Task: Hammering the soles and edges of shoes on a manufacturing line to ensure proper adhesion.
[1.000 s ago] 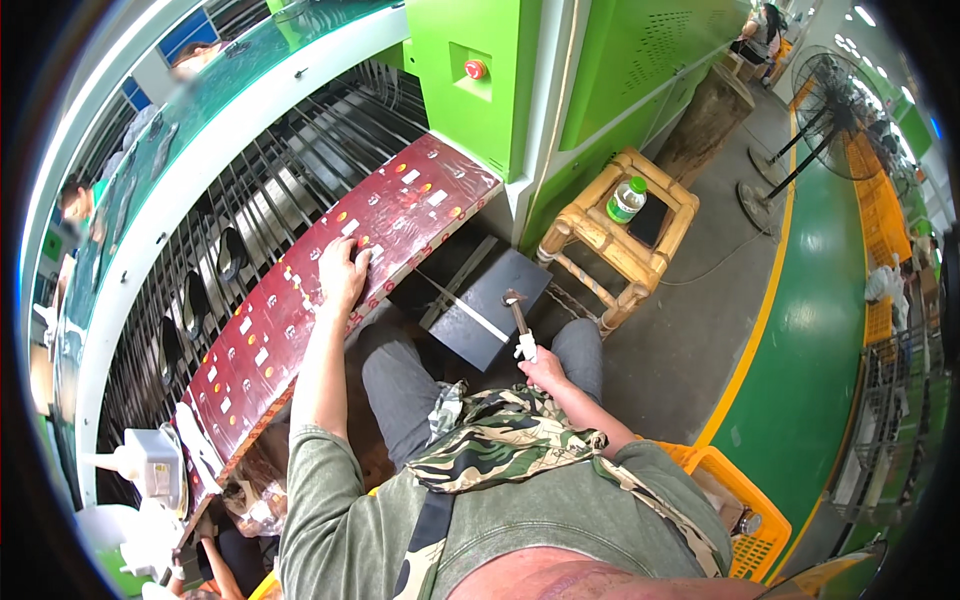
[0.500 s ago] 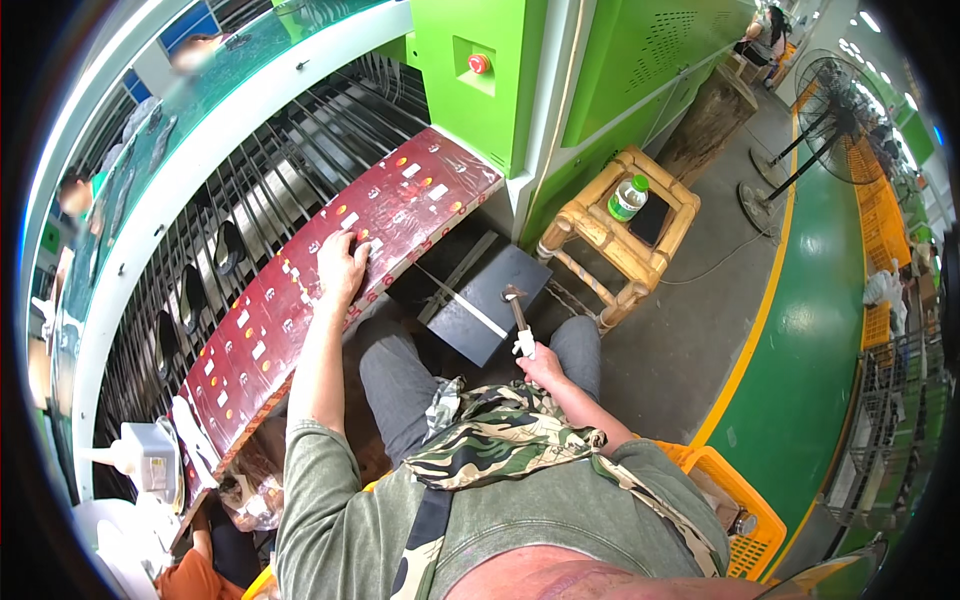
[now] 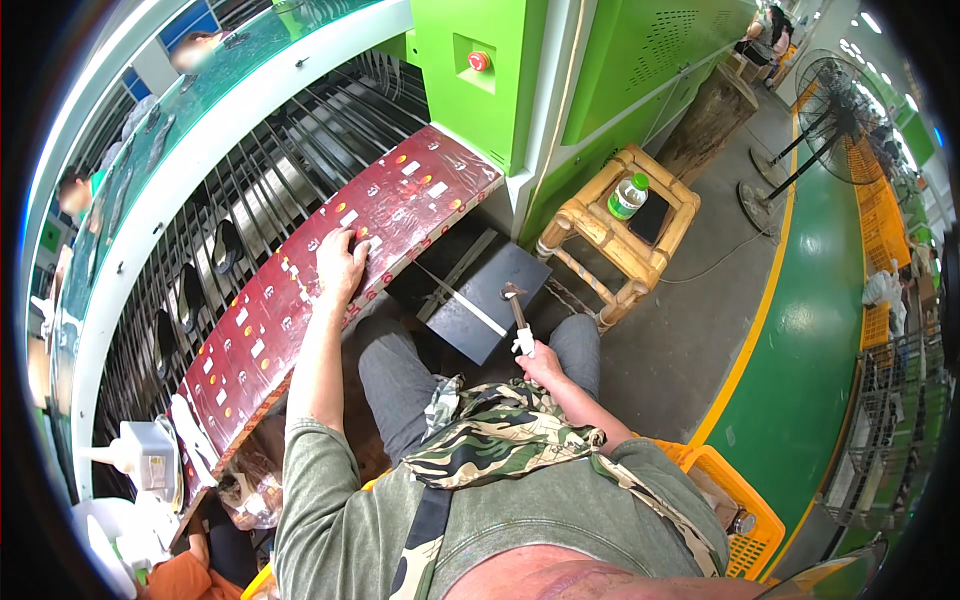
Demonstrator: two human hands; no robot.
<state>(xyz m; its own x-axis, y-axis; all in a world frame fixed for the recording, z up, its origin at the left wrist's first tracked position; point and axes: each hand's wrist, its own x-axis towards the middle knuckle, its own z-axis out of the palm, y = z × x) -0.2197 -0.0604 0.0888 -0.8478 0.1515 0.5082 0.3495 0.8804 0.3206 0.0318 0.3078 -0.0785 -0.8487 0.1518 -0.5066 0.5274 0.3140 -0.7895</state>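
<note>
My left hand (image 3: 342, 265) lies on the long maroon-covered work surface (image 3: 300, 262), fingers loosely spread and nothing held. Below and to the right, over my right thigh, my right hand (image 3: 541, 364) is closed round the white-wrapped handle of a hammer (image 3: 519, 318). The hammer's brownish metal head points away from me, above a dark box-like block (image 3: 480, 300) with pale straps across it. Whether the head touches the block, I cannot tell.
A bamboo stool (image 3: 620, 235) carries a green-capped bottle (image 3: 628, 197). Behind the work surface runs a rack of metal rods (image 3: 270, 180) holding dark shoes (image 3: 228, 248). A green machine housing (image 3: 475, 110) stands ahead, a yellow crate (image 3: 740, 500) behind my right side, a fan (image 3: 838, 105) far right.
Both my hands and the hammer stay practically still. At the lower left, the person in orange has shifted slightly; a person across the green belt has also moved a little.
</note>
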